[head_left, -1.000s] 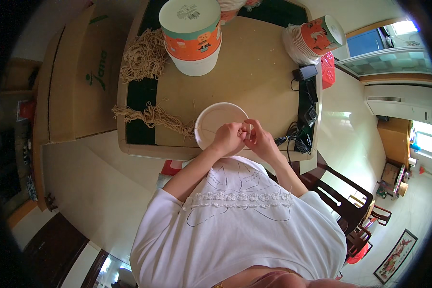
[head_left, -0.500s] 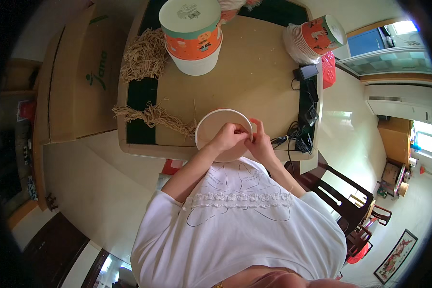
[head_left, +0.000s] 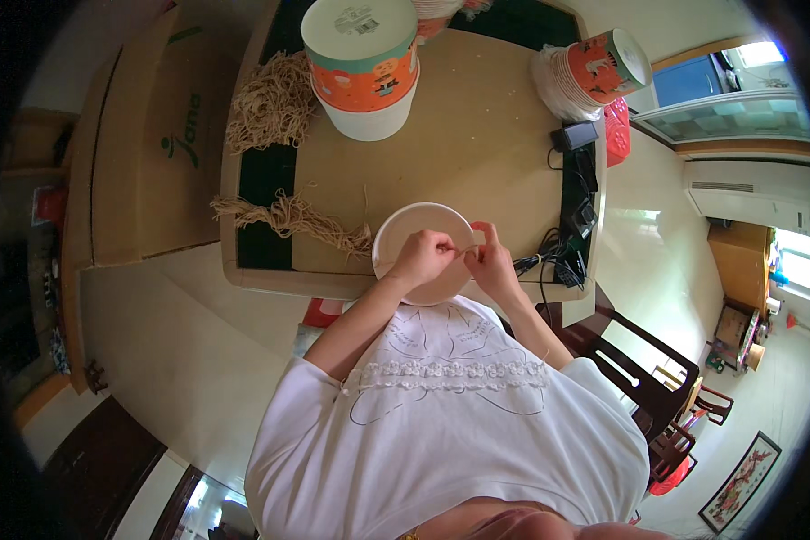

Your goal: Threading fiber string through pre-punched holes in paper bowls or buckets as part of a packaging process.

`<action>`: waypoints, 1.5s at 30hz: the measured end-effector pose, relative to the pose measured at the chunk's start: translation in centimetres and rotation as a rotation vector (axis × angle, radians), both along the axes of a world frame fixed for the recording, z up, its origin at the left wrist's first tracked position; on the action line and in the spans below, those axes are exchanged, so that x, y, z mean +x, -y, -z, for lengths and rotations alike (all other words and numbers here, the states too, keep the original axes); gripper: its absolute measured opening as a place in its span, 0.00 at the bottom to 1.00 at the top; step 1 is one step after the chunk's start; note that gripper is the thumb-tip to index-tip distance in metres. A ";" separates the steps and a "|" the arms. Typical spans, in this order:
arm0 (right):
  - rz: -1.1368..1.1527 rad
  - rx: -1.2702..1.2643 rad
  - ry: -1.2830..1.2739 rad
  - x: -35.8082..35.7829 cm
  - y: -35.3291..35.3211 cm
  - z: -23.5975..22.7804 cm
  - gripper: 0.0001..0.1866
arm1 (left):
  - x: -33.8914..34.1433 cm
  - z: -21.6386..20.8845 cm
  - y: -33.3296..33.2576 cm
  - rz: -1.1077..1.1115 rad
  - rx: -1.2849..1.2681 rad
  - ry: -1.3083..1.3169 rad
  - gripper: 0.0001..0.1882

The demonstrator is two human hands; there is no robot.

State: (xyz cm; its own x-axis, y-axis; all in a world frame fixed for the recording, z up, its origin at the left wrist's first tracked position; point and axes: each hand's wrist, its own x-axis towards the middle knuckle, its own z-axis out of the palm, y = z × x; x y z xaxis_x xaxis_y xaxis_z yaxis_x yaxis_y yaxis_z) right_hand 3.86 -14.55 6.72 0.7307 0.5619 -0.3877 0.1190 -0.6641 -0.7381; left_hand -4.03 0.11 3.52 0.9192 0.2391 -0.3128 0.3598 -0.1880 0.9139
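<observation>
A round paper bucket [head_left: 398, 236] with a pale inside stands at the table's near edge, against my shirt, its mouth facing up. My left hand [head_left: 425, 256] reaches over the mouth, thumb and finger pinched together. Beside it, at the right rim, my right hand [head_left: 492, 267] is closed in a pinch with the index finger raised. A thin tan string [head_left: 462, 251] appears to run between the two sets of fingertips; its ends are hidden. Left of the bucket lies a loose bundle of tan strings [head_left: 292, 220], one end close to the rim.
A larger heap of strings [head_left: 270, 103] lies farther back. Upside-down orange and white buckets [head_left: 364, 85] are stacked beside it. Another bucket stack [head_left: 594, 70] sits at the far right, above a black adapter [head_left: 574, 136] and cables [head_left: 540, 256]. A cardboard box [head_left: 157, 153] stands left of the table.
The bucket has shifted slightly to the right. My fingertips have drawn a little apart at the rim, and the thin string between them shows more clearly.
</observation>
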 end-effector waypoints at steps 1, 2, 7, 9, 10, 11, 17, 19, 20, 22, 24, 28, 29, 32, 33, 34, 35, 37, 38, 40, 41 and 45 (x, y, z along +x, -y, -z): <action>0.004 -0.012 0.000 0.0 -0.1 -0.1 0.23 | -0.1 0.1 0.0 -0.003 0.011 -0.001 0.07; 0.006 -0.012 0.000 0.0 -0.1 -0.1 0.23 | 0.0 -0.1 0.0 -0.003 0.021 0.000 0.07; 0.073 -0.021 -0.015 0.2 -0.5 -1.3 0.19 | -0.2 -2.4 -0.2 0.001 -0.051 0.005 0.07; 0.080 0.032 0.004 1.0 0.3 0.1 0.17 | -0.1 -4.3 -0.3 -0.009 -0.078 0.024 0.07; 0.087 0.085 0.022 1.5 0.8 1.0 0.16 | -0.1 -5.3 -0.5 0.015 -0.183 0.040 0.07; 0.115 0.268 -0.129 1.9 1.0 1.8 0.12 | -0.1 -6.4 -0.7 0.040 -0.288 0.058 0.07; 0.326 0.641 -0.417 2.4 0.7 3.2 0.15 | 0.2 -11.8 -1.0 0.111 -0.409 0.176 0.06; 0.377 0.671 -0.439 1.6 0.7 5.5 0.16 | 0.3 -13.0 -0.7 0.125 -0.444 0.227 0.06; 0.402 0.648 -0.575 1.8 1.4 7.1 0.18 | 0.3 -13.1 -0.6 0.137 -0.477 0.269 0.06; 0.398 0.637 -0.838 1.6 2.5 7.0 0.17 | 0.4 -13.7 -0.7 0.147 -0.558 0.321 0.06; 0.395 0.473 -1.046 1.3 1.8 4.5 0.14 | 0.2 -13.7 -0.7 0.143 -0.581 0.296 0.06; 0.290 0.535 -0.963 3.1 2.6 1.8 0.08 | -0.2 -14.5 -1.0 0.125 -0.579 0.293 0.05; 0.391 0.515 -0.897 4.2 3.1 1.0 0.08 | -0.3 -14.5 -1.2 0.140 -0.579 0.307 0.05; 0.491 0.598 -0.720 9.5 6.6 -1.0 0.06 | -0.1 -14.0 -2.3 0.094 -0.315 0.406 0.04; 0.479 0.675 -0.561 11.5 8.0 -1.8 0.04 | 0.3 -13.5 -2.4 0.055 -0.168 0.369 0.04; 0.516 0.661 -0.446 12.6 7.9 -4.8 0.04 | 0.6 -12.5 -2.5 0.047 -0.169 0.378 0.04; 0.572 0.645 -0.339 14.3 9.3 -6.1 0.04 | 1.1 -11.4 -2.5 0.059 -0.039 0.444 0.06; 0.326 0.549 -0.092 17.2 10.6 -9.6 0.05 | 1.9 -10.1 -2.1 0.056 0.086 0.518 0.08; 0.265 0.472 -0.004 18.5 11.2 -11.0 0.05 | 2.3 -9.9 -1.8 0.074 0.129 0.544 0.10; 0.186 0.355 0.186 19.9 10.2 -14.1 0.06 | 2.8 -9.1 -1.4 0.063 0.175 0.575 0.13; 0.154 0.236 0.316 20.9 10.1 -15.3 0.07 | 2.9 -8.6 -1.2 0.087 0.188 0.563 0.15; 0.033 0.087 0.742 25.9 10.7 -16.1 0.07 | 2.8 -6.6 -1.5 0.096 0.179 0.549 0.16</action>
State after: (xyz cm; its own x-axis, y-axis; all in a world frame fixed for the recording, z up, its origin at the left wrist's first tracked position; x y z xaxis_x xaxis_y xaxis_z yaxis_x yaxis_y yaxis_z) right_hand 29.79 -25.27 22.85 0.8002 0.5413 0.2584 0.5871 -0.6187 -0.5221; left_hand -1.20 1.64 10.12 0.9555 0.1520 0.2528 -0.1835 -0.3649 0.9128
